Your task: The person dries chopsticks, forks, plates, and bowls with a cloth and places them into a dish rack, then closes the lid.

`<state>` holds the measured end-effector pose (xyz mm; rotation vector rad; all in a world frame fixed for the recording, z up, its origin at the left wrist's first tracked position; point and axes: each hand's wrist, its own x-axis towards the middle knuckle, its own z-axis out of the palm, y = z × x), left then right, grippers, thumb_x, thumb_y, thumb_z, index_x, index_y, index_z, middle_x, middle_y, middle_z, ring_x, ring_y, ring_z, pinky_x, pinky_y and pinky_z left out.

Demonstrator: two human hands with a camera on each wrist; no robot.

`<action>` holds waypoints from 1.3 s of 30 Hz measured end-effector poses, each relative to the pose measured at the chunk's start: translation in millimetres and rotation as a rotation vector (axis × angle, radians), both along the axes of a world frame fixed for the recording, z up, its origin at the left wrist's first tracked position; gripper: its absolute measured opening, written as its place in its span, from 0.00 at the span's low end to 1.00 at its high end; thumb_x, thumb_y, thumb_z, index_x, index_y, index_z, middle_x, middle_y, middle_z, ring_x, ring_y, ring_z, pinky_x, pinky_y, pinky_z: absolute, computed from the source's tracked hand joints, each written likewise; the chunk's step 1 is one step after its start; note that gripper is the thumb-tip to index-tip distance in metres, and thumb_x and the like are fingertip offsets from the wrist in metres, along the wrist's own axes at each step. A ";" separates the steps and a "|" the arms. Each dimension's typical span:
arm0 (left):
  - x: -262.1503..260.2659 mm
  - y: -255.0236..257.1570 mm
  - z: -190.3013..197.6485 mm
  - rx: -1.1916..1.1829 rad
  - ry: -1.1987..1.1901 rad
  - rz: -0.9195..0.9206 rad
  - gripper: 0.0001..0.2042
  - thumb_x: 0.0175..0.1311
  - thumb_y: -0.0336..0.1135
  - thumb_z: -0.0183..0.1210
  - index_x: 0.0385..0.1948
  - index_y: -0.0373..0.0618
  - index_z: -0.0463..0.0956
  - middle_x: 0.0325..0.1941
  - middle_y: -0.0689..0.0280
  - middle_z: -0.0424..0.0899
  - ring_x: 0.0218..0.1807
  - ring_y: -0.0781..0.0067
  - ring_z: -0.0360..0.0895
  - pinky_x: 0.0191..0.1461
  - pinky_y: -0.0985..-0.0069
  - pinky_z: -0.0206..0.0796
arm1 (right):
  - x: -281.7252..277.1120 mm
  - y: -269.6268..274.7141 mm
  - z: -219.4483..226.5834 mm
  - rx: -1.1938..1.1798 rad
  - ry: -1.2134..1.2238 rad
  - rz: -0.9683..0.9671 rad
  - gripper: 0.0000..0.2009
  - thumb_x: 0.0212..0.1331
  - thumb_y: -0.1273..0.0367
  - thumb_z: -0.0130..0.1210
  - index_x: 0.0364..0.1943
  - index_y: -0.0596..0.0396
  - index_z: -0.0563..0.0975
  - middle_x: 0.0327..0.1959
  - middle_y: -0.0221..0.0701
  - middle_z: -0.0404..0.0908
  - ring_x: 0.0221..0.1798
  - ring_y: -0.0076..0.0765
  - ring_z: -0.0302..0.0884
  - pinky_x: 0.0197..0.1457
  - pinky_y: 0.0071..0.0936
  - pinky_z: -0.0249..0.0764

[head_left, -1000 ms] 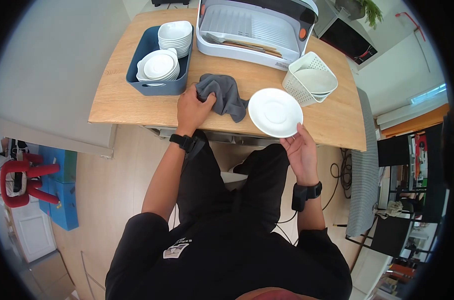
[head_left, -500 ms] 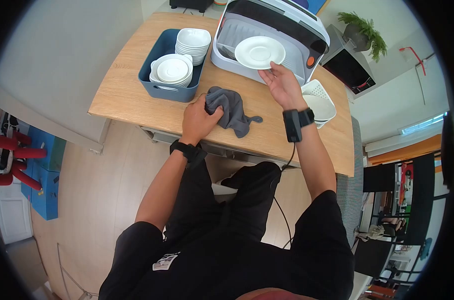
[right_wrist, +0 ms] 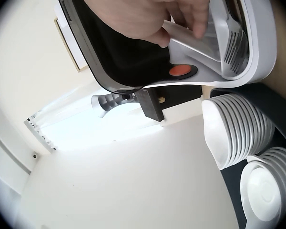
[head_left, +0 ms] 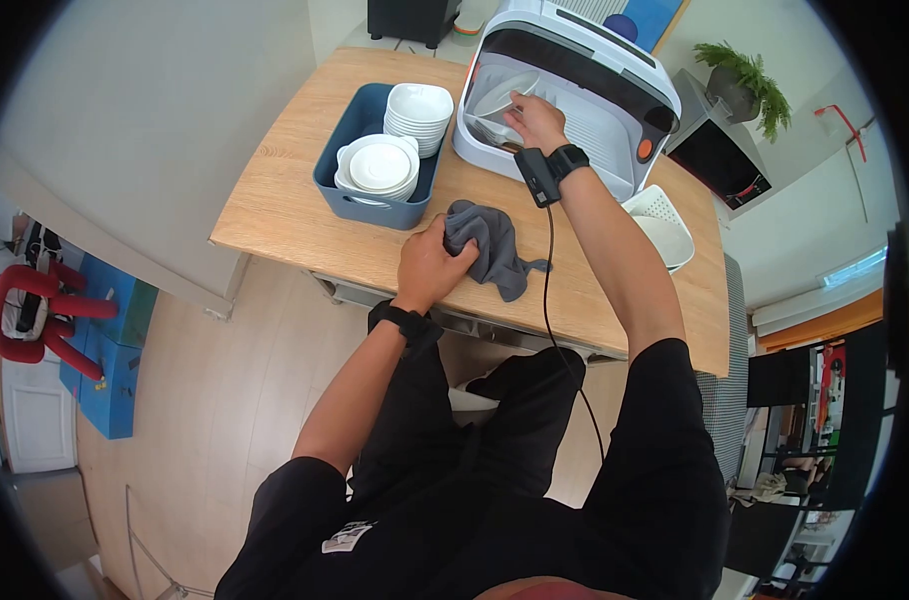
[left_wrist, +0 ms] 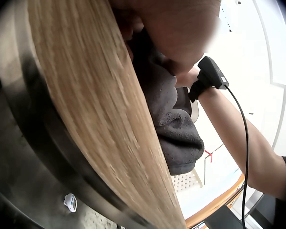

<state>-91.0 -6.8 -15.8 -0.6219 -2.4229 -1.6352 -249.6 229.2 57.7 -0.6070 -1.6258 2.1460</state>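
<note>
A white plate [head_left: 503, 97] stands tilted inside the left part of the white dish box [head_left: 600, 130]. My right hand [head_left: 538, 124] reaches into the box and pinches the plate by its edge. In the right wrist view the hand [right_wrist: 143, 19] covers part of the plate [right_wrist: 193, 42], with forks [right_wrist: 236, 51] lying in a front compartment beside it. On the table near the front edge, my left hand [head_left: 435, 265] grips a crumpled dark grey cloth [head_left: 493, 248]. The left wrist view shows the cloth [left_wrist: 174, 124] bunched under that hand.
Left of the dish box, a blue bin [head_left: 380, 213] holds stacked white bowls [head_left: 420, 115] and dishes with a small plate on top. A white perforated basket [head_left: 665, 215] with dishes stands at the right. A black cable [head_left: 547, 300] hangs from the right wrist camera across the table.
My right hand has carried the plate from the table's front right up and leftward into the dish box, turning it from flat to tilted. The left hand keeps hold of the cloth.
</note>
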 end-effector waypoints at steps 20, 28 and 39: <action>-4.0 3.0 -5.5 0.002 0.038 0.014 0.17 0.55 0.44 0.65 0.34 0.37 0.77 0.23 0.51 0.82 0.29 0.46 0.81 0.36 0.59 0.73 | -23.4 -27.8 -7.5 0.816 -0.112 -0.022 0.28 0.57 0.56 0.64 0.61 0.52 0.78 0.49 0.40 0.87 0.52 0.47 0.84 0.59 0.38 0.76; -5.3 5.0 -9.1 -0.020 0.040 0.030 0.18 0.55 0.43 0.65 0.38 0.38 0.79 0.30 0.48 0.85 0.33 0.43 0.82 0.39 0.59 0.74 | 4.3 -25.3 -2.3 1.012 -0.064 -0.038 0.31 0.53 0.51 0.66 0.59 0.53 0.79 0.50 0.40 0.86 0.53 0.47 0.84 0.59 0.38 0.77; -6.8 6.5 -14.0 0.041 -0.055 0.002 0.15 0.55 0.40 0.67 0.33 0.36 0.79 0.27 0.51 0.85 0.29 0.53 0.84 0.37 0.64 0.73 | 131.4 28.3 18.0 1.252 0.032 0.044 0.26 0.61 0.52 0.62 0.57 0.55 0.79 0.50 0.37 0.86 0.49 0.38 0.83 0.53 0.34 0.79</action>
